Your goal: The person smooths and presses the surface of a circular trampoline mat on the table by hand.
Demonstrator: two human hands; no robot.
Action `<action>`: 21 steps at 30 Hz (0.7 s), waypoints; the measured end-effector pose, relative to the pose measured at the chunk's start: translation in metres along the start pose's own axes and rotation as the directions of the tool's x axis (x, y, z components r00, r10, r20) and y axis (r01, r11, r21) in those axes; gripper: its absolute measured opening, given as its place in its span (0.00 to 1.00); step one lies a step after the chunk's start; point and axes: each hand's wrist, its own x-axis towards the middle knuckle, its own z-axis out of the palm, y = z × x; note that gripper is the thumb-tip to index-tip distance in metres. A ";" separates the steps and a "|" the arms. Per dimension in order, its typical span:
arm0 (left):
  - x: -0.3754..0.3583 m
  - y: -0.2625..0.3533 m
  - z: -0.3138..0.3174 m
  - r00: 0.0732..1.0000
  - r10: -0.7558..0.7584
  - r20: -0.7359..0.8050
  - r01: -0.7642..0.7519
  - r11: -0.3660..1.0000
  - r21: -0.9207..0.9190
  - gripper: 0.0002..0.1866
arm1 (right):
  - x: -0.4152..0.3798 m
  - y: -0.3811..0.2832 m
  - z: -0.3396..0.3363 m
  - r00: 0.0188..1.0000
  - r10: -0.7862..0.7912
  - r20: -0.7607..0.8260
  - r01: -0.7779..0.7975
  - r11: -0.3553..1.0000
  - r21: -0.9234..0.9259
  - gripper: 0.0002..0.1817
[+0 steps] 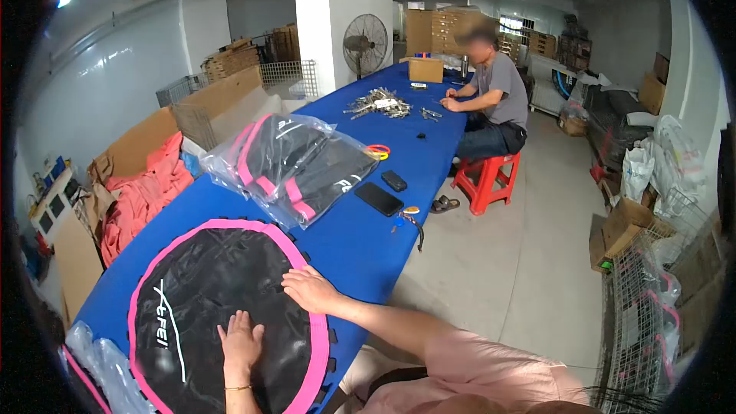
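Note:
A round black mat (218, 268) with a pink border, white lettering and small black tabs around its edge lies on the blue-covered table (360, 249). My left hand (241, 343), with a bracelet at the wrist, rests palm down on the black fabric, fingers spread. Flat across the pink border at the mat's right side is my right hand (310, 291), its fingers stretched out. Neither hand grips anything. Just beyond the mat lies a clear plastic bag (295, 157) holding folded black and pink mats.
A phone (379, 199), a small black case (394, 180), keys (405, 218) and yellow-red rings (379, 152) lie near the bag. Farther along are a pile of metal parts (381, 103), a carton (425, 70) and a co-worker (494, 88) on a red stool (488, 184). Wire cages (636, 322) stand right.

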 end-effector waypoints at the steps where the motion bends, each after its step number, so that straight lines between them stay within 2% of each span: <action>1: -0.001 0.007 0.000 1.000 0.031 0.006 -0.031 1.000 0.002 0.33 | -0.001 0.000 -0.001 0.999 0.008 0.036 -0.008 1.000 -0.004 0.19; 6: 0.000 -0.020 -0.001 0.997 -0.057 -0.045 0.056 0.998 -0.019 0.30 | -0.002 0.000 -0.002 1.000 -0.009 0.011 0.009 1.000 0.012 0.19; 15: -0.013 -0.126 -0.018 0.906 -0.422 -0.036 0.422 0.907 0.003 0.30 | 0.000 0.001 0.004 1.000 -0.007 -0.018 0.007 0.999 0.044 0.19; 21: -0.008 -0.133 -0.012 0.903 -0.427 -0.057 0.430 0.900 0.071 0.30 | 0.000 -0.004 -0.003 1.000 0.006 0.006 -0.006 0.998 0.055 0.18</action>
